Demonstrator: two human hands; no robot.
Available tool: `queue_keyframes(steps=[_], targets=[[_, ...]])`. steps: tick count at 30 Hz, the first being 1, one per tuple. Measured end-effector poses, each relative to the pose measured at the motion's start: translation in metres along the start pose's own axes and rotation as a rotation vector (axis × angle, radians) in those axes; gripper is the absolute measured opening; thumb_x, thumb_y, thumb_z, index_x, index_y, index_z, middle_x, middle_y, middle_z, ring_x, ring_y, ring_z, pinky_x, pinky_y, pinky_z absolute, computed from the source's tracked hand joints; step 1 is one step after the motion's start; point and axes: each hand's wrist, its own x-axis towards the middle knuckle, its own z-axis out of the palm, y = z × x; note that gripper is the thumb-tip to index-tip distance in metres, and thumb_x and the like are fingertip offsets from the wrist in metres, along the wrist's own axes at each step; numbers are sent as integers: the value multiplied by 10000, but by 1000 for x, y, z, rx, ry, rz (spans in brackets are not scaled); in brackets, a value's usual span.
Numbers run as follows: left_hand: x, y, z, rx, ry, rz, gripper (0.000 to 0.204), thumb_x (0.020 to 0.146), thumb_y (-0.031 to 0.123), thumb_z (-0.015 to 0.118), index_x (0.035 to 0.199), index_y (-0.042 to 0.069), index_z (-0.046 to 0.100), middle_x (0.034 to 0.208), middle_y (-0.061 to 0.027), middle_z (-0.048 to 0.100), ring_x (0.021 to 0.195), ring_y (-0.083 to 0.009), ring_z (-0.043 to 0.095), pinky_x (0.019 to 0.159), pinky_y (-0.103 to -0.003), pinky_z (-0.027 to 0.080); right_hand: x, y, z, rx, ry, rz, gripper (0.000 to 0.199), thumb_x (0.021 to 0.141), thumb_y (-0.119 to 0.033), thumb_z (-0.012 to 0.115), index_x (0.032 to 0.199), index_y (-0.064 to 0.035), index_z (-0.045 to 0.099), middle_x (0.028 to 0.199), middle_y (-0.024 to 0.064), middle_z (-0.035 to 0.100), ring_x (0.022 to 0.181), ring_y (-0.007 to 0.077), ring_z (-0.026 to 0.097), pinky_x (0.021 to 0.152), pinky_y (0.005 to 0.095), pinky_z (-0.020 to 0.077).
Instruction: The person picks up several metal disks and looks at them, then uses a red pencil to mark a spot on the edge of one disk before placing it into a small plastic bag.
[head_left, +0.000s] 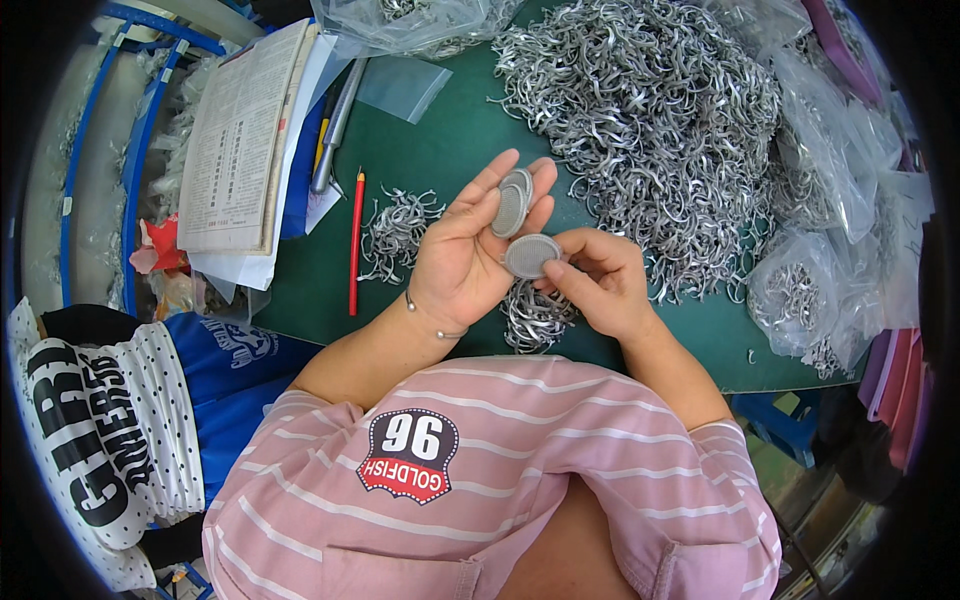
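Green tabletop [320,285] spreads before a person in a pink-and-white striped shirt [420,380], whose chest is close to its near edge. Just in from the middle of that edge lies a small cluster of silvery curled strips [538,320], partly hidden by the hands. Above it, the right hand [608,290] pinches a grey oval disc [531,257] with a fine mesh-like face between thumb and fingers. Beside it, the left hand [455,255] is turned palm up, its thumb against a few overlapping oval discs [510,208] resting on its extended fingers.

Toward the left edge lie a small pile of strips [400,235] and, just left of it, a red pencil [356,250]. Clear plastic bags [795,290] holding more strips line the right edge. A folded newspaper [240,150] tops papers along the left edge, near a long grey tool [338,125]. Farther off, a large heap of strips [640,130] covers the far right part, and another clear bag [420,30] lies by the far edge.
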Motion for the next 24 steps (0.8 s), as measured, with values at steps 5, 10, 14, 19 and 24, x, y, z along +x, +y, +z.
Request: queue_keyframes(steps=[5,10,14,19,24], targets=[[1,0,7,143,-24,87,412,916,37,327,1321,3,261,1375,-201,277,1280,-293,296,1057,-424,291,0,-4,-1,143,44,121,108,827,-17,563,912,49,571,782,86,624,674,105,605,603,211,505],[0,1,9,82,-17,95,409,927,102,320,1317,-6,266,1373,-204,281,1285,-315,279,1059,-436,276,1,-3,-2,141,36,134,115,837,-27,558,923,49,565,781,86,624,680,102,607,605,210,506],[0,2,8,-27,-48,68,415,929,134,311,1316,-11,271,1373,-210,281,1291,-323,261,1062,-440,267,0,-1,-2,135,34,132,120,841,-34,558,928,47,566,781,84,625,680,103,608,603,211,504],[1,0,7,110,-42,80,430,906,88,348,1318,-8,273,1377,-208,274,1290,-316,267,1056,-437,276,2,-2,-2,141,32,138,131,844,-46,561,937,46,568,786,80,625,681,104,608,605,211,504],[0,-4,7,293,-15,82,505,850,-13,431,1328,17,267,1374,-202,280,1285,-301,283,1045,-404,303,2,-2,-1,172,33,148,137,847,-58,566,941,42,567,800,75,623,691,108,610,622,215,509]])
